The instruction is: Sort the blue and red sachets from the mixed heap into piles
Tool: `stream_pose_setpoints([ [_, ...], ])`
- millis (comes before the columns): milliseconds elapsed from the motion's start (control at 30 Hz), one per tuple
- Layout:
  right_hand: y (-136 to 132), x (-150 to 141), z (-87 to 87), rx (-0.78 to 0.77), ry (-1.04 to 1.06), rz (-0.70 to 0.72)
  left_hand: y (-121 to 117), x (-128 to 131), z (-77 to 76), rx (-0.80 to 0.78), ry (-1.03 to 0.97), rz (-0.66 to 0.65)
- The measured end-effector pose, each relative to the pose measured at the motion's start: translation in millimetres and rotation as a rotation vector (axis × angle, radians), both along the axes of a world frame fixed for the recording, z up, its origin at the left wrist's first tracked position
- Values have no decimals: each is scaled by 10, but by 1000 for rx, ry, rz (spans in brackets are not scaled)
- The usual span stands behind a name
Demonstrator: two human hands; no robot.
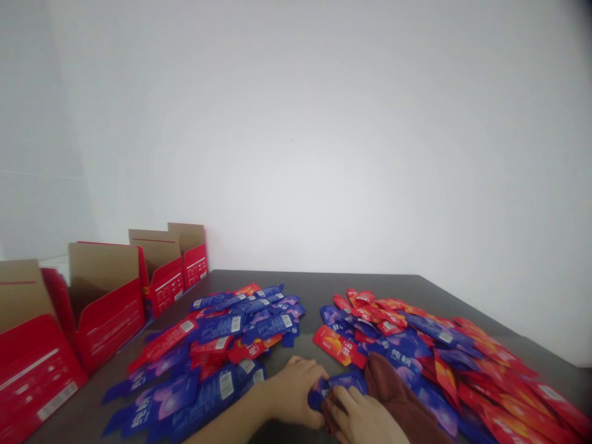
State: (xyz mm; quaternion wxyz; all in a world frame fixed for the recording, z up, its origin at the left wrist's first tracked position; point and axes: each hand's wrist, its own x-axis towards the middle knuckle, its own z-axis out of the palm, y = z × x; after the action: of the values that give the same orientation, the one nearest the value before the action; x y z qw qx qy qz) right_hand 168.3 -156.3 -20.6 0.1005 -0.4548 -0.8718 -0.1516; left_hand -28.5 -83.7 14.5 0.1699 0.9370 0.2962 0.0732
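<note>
Low in the middle of the view, my left hand point(296, 388) curls its thumb and fingers round one end of a blue printed packet point(346, 382). Beside it on the right, my right hand point(363, 416) presses bent fingers onto a piece of brown cloth point(393, 391), close against that packet. The cloth trails off toward the lower right, over the edge of a pile of red and blue packets point(409, 345). Whether the cloth goes inside the packet is hidden by my fingers.
Left of my hands lies another pile of blue and red packets point(224, 330), many showing barcodes. A row of several open red cardboard boxes point(108, 324) lines the left side of the dark table point(314, 280). Behind it stands a white wall point(296, 135).
</note>
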Motion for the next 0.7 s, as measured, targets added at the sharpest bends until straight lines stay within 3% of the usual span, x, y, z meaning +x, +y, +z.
stream_pose_setpoints([
  [167, 27, 336, 101, -11, 0, -264, -47, 15, 77, 32, 48, -13],
  [300, 130, 251, 238, -73, -82, -435, -71, 60, 131, 73, 93, -14],
  [500, 142, -181, 318, -160, 27, -251, -164, 130, 143, 160, 138, 0],
  [600, 144, -38, 295, -161, 106, -212, -207, 160, 132, 217, 173, 29],
  [700, 192, 230, 257, -121, 164, -299, -194, 182, 112, 307, 219, 22],
])
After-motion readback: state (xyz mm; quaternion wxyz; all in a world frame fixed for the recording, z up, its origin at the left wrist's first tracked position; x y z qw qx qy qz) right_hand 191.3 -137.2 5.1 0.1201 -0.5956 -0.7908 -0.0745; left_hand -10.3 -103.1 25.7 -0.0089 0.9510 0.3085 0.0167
